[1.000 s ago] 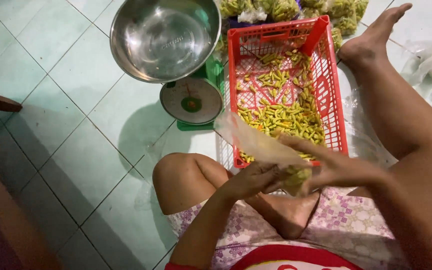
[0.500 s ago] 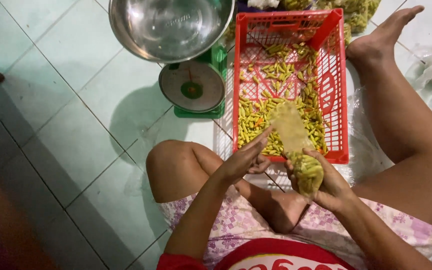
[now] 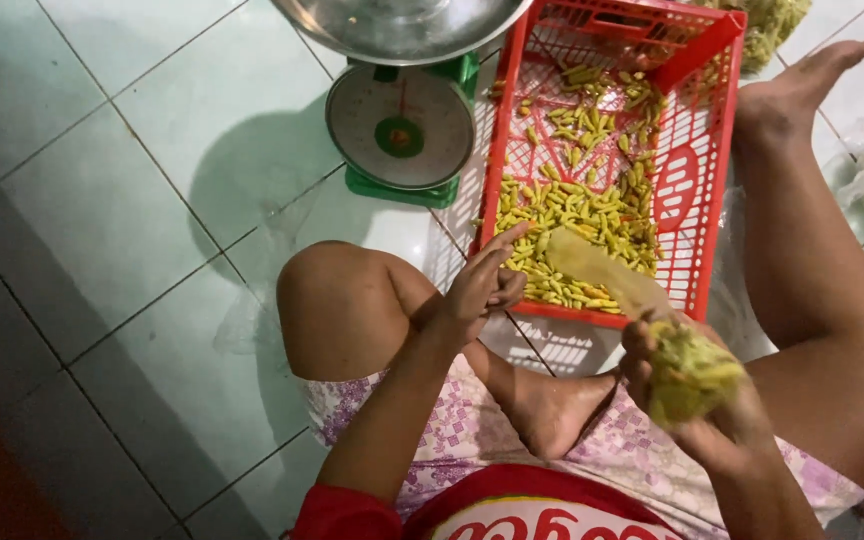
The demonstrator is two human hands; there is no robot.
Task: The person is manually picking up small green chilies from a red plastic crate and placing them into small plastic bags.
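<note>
Dim greenish light, soft shadows, motion-blurred bag (image 3: pixel 687 375).

A single head-worn camera looked steeply down from close above the seated person's lap. It faced forward over the legs toward the tiled floor (image 3: pixel 102 200), which filled the left of the frame. The red crate (image 3: pixel 707 190) sat upper right, the scale (image 3: pixel 400 135) at top centre.

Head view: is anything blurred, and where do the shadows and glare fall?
Head view: the right hand and its bag of chillies are smeared by motion blur; the left hand and the red crate stay fairly sharp. A soft shadow lies on the floor tiles left of the scale; the lower left corner is dark. The steel bowl shows mild glare.
</note>
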